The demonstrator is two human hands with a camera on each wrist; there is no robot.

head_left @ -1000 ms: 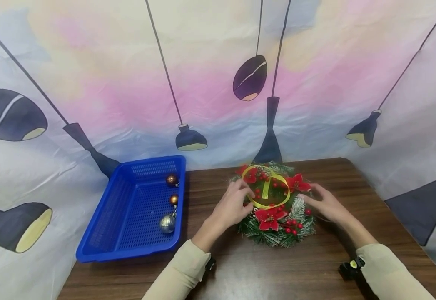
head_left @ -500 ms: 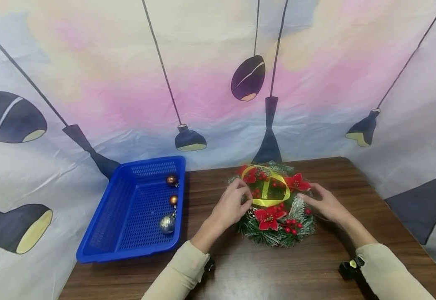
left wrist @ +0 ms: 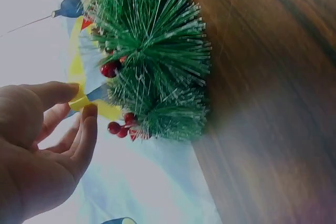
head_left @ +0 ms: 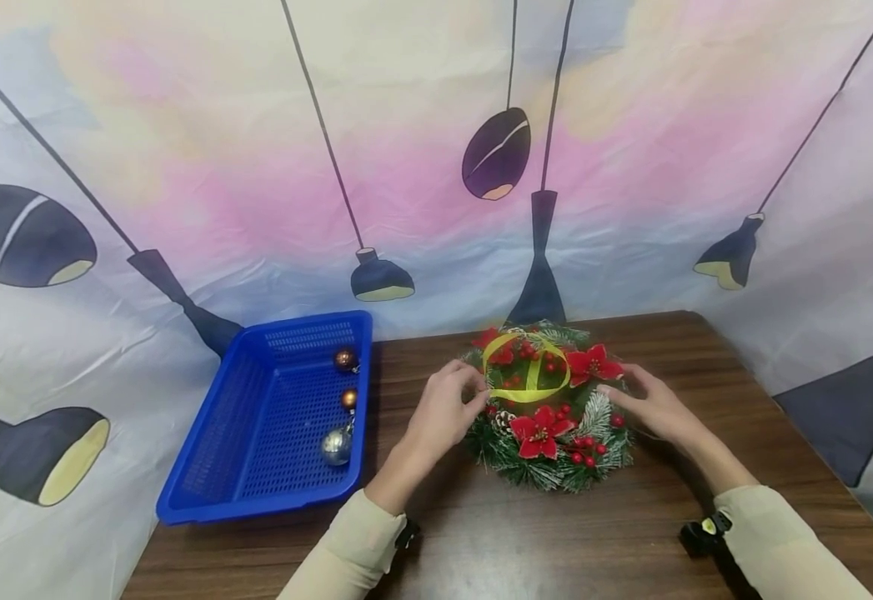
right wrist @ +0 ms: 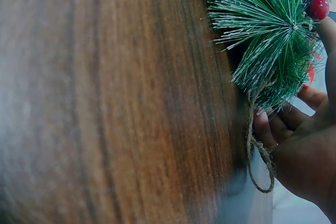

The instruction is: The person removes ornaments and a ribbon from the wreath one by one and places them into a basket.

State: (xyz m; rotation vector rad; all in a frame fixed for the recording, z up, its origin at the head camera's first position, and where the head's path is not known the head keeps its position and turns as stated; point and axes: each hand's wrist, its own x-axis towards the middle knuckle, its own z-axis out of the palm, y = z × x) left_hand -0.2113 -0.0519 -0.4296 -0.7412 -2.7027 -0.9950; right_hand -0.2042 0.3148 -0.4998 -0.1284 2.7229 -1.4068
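Observation:
A green wreath (head_left: pixel 549 477) with red poinsettias, red berries and a pine cone lies on the table. A loop of yellow ribbon (head_left: pixel 532 393) stands over its middle. My left hand (head_left: pixel 442 410) pinches the ribbon between thumb and fingertips at the wreath's left side, as the left wrist view shows up close. On the opposite side my right hand (head_left: pixel 654 407) grips the wreath's edge, thumb on top and fingers at the outer side. A loop of twine (right wrist: pixel 252 150) hangs from the wreath beside that hand in the right wrist view. The ribbon's lower end is hard to make out.
To the left stands a blue plastic basket (head_left: pixel 168 504) holding a brown bauble (head_left: pixel 345 359), a small gold bauble (head_left: pixel 348 399) and a silver bauble (head_left: pixel 335 447). Behind the wooden table (head_left: pixel 511 550) hangs a cloth backdrop (head_left: pixel 256 167) printed with lamps.
My left hand has drawn back to the left, pulling the ribbon's near side with it and uncovering the pine cone. The right hand and the wreath stay nearly where they were.

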